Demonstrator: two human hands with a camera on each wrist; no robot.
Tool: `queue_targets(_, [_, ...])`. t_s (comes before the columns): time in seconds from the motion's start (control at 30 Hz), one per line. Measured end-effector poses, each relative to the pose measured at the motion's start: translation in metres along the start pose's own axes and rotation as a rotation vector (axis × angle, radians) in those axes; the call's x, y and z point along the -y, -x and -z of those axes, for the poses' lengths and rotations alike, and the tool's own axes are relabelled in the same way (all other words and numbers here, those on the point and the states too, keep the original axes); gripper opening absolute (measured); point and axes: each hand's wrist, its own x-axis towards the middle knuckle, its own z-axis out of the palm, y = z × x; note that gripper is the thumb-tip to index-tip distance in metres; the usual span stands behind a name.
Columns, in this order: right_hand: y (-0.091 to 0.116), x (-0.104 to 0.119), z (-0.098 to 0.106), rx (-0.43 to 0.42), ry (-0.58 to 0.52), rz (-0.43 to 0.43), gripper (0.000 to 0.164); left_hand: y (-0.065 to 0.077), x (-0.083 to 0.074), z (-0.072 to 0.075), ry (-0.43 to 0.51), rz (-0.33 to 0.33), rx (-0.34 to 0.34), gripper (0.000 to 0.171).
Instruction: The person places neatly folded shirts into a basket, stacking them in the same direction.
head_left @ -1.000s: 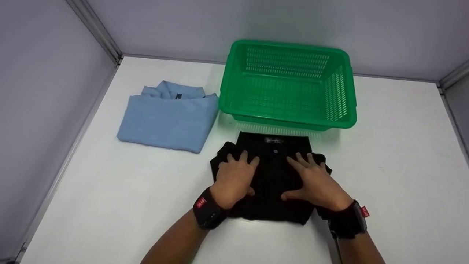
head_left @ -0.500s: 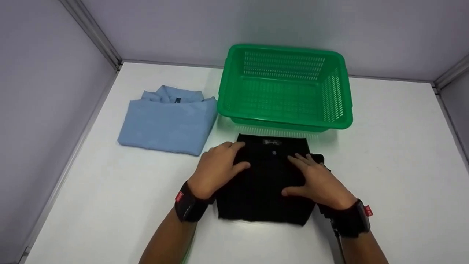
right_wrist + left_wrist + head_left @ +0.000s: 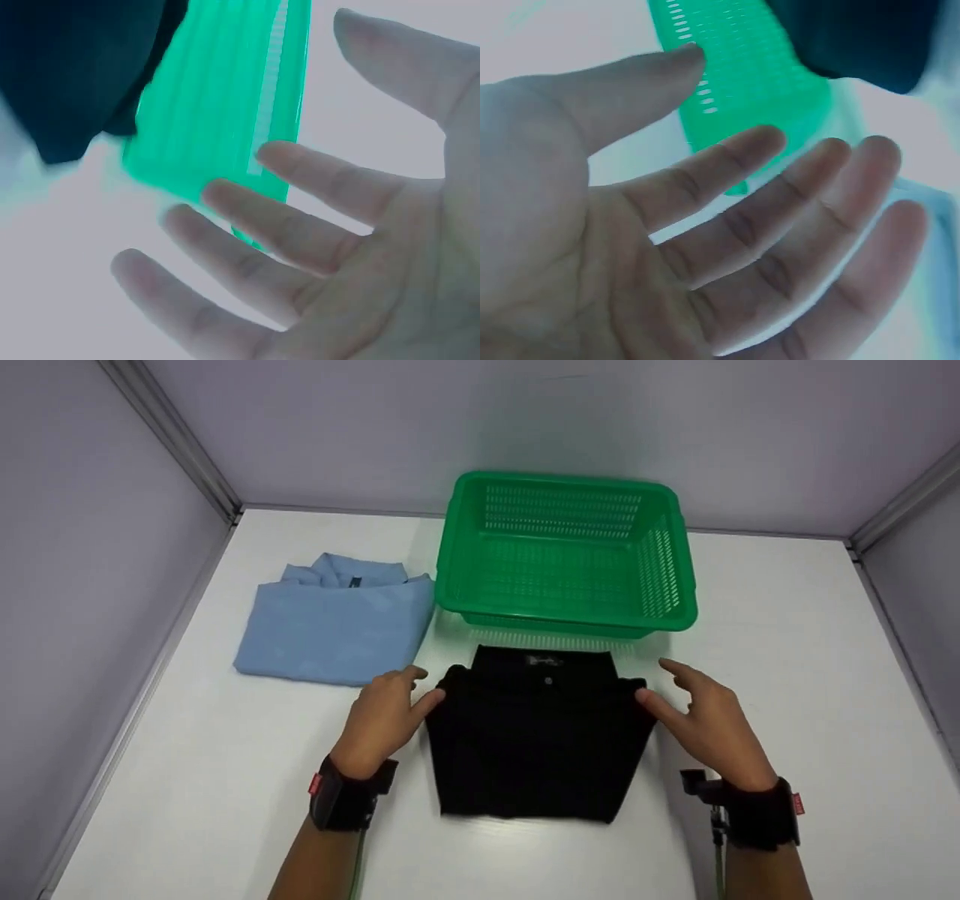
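A folded black garment [image 3: 540, 742] lies on the white table, with a label and a small button at its far edge. My left hand [image 3: 380, 720] is at its left side, thumb tip by the upper left corner. On the opposite side is my right hand [image 3: 716, 727], its thumb tip by the upper right corner; whether either thumb touches the cloth I cannot tell. In the left wrist view the fingers [image 3: 735, 225] are spread and hold nothing, with dark cloth [image 3: 862, 37] beyond. Likewise, the right wrist view shows loose, spread fingers [image 3: 300, 232] near the dark cloth [image 3: 82, 67].
Behind the black garment stands a green plastic basket [image 3: 566, 619] with slotted walls. A folded light blue collared shirt [image 3: 334, 630] lies to the left, close to the basket. Grey panels [image 3: 360, 435] enclose the table [image 3: 780, 675] at the back and sides.
Both hands have left the top of the black garment and moved outward, left hand first, to either side of it. The garment's upper corners now show. The head view has shifted slightly.
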Motion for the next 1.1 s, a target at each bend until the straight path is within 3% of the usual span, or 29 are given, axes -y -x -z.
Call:
queue_targets(0.17, [0.001, -0.02, 0.003, 0.101, 0.027, -0.088, 0.083, 0.01, 0.015, -0.005, 0.086, 0.055, 0.12, 0.055])
queue_targets(0.3, [-0.002, -0.027, -0.001, 0.164, -0.024, -0.124, 0.083, 0.013, 0.021, -0.006, 0.19, 0.077, 0.171, 0.06])
queue_targets(0.53, [-0.007, -0.022, -0.015, 0.212, -0.236, -0.165, 0.091, 0.005, 0.022, -0.005, 0.541, 0.159, 0.296, 0.083])
queue_targets(0.8, [-0.014, -0.019, -0.024, 0.19, -0.404, -0.217, 0.097, -0.01, 0.015, -0.013, 0.85, 0.296, 0.362, 0.095])
queue_targets(0.97, [-0.016, -0.021, -0.026, 0.204, -0.591, -0.226, 0.096, -0.012, 0.015, -0.021, 0.958, 0.356, 0.398, 0.094])
queue_targets(1.1, [-0.018, -0.022, -0.03, 0.229, -0.653, -0.247, 0.1, -0.013, 0.013, -0.026, 1.029, 0.361, 0.43, 0.085])
